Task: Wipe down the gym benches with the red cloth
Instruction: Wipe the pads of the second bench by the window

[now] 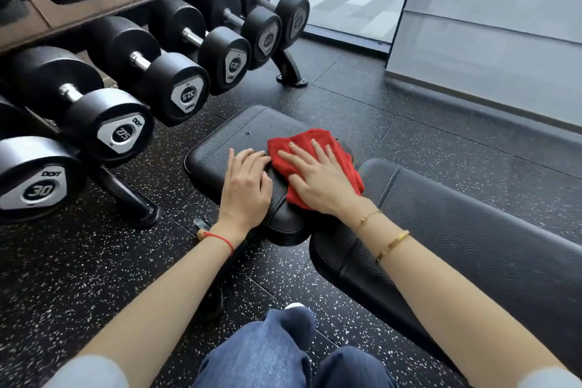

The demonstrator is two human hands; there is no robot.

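Note:
A black padded gym bench lies in front of me, with its seat pad (233,135) in the middle and its long back pad (472,230) running to the right. The red cloth (302,142) is spread on the right part of the seat pad. My right hand (318,179) presses flat on the cloth with straight, spread fingers. My left hand (247,186) rests palm down on the bare seat pad just left of the cloth, fingers straight and together.
A rack of black dumbbells (176,85) stands close on the left, its foot (132,198) near the bench. The black speckled rubber floor (409,135) surrounds the bench. A grey wall (504,41) rises at the right. My knees in blue jeans (267,353) are at the bottom.

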